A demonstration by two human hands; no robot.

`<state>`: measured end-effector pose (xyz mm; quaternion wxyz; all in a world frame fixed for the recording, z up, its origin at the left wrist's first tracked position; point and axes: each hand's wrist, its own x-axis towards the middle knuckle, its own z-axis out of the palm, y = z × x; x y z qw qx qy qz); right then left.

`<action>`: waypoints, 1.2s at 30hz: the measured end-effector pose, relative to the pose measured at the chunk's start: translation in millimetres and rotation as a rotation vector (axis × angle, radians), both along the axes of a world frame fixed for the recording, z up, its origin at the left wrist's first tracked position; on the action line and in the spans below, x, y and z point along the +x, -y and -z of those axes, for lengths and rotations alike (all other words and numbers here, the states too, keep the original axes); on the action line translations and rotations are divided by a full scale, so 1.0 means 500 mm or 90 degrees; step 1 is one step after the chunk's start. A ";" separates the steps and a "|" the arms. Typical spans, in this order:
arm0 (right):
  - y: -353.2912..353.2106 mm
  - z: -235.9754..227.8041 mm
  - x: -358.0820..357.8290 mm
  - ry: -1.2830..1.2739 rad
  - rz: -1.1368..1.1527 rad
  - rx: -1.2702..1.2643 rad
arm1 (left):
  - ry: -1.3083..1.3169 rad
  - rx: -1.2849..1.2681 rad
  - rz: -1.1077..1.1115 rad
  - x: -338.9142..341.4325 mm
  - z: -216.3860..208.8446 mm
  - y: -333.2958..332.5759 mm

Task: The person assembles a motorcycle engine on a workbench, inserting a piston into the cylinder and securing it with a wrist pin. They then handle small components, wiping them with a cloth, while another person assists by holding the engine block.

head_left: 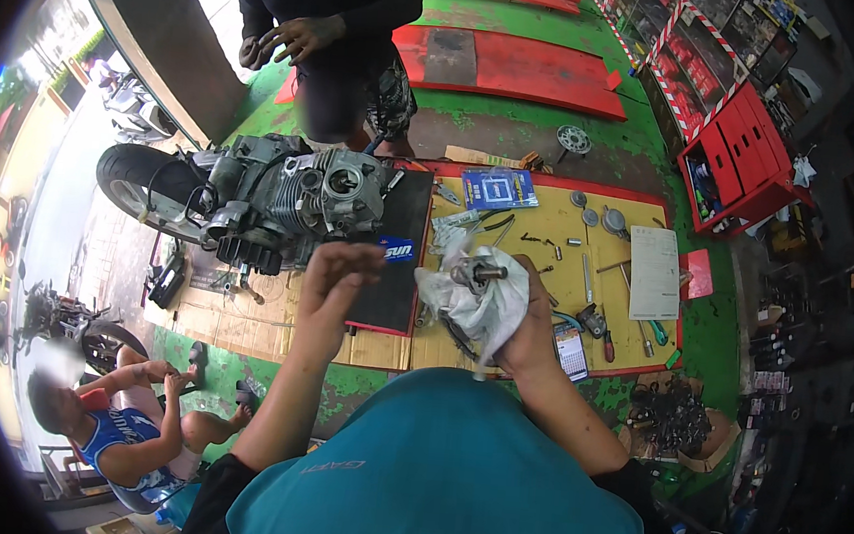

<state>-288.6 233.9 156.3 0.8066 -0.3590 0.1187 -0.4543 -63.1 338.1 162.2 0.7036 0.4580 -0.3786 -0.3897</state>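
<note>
My right hand (pixel 531 327) is wrapped around a crumpled white rag (pixel 491 317). Cradled in the rag is a greasy metal part with a short round shaft (pixel 488 272); its exact kind cannot be made out. My left hand (pixel 339 278) hangs free, fingers apart, to the left of the rag and near the motorcycle engine (pixel 317 198). That engine, with its finned cylinder and an open round bore on top, rests at the left of the work surface. Beneath my left hand lies a black mat (pixel 384 299) with a blue packet (pixel 397 250) on it.
Yellow cardboard (pixel 541 216) carries wrenches, sockets, a screwdriver (pixel 608 348), a phone (pixel 571 354), a paper sheet (pixel 654 273) and a blue packet (pixel 498 189). Across the bench stands another person (pixel 326 18); one more sits at lower left (pixel 138 435). A red tool cabinet (pixel 742 156) stands right.
</note>
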 end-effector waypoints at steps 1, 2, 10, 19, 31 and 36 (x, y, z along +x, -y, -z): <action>-0.002 0.001 0.007 -0.003 -0.007 0.022 | 0.082 -0.022 0.019 -0.022 -0.032 0.016; -0.005 0.003 0.013 -0.007 -0.013 0.043 | 0.164 -0.046 0.039 -0.039 -0.058 0.030; -0.004 0.014 0.011 -0.104 0.031 0.006 | 0.121 0.032 0.150 -0.106 -0.044 0.077; 0.033 0.024 0.000 -0.147 0.018 0.017 | 0.019 0.125 0.145 -0.146 -0.045 0.084; 0.072 0.003 -0.011 -0.289 -0.003 -0.131 | 0.254 0.235 0.025 -0.175 -0.067 0.101; 0.114 0.044 -0.031 -0.198 -0.074 -0.080 | 0.125 0.234 0.088 -0.165 -0.055 0.117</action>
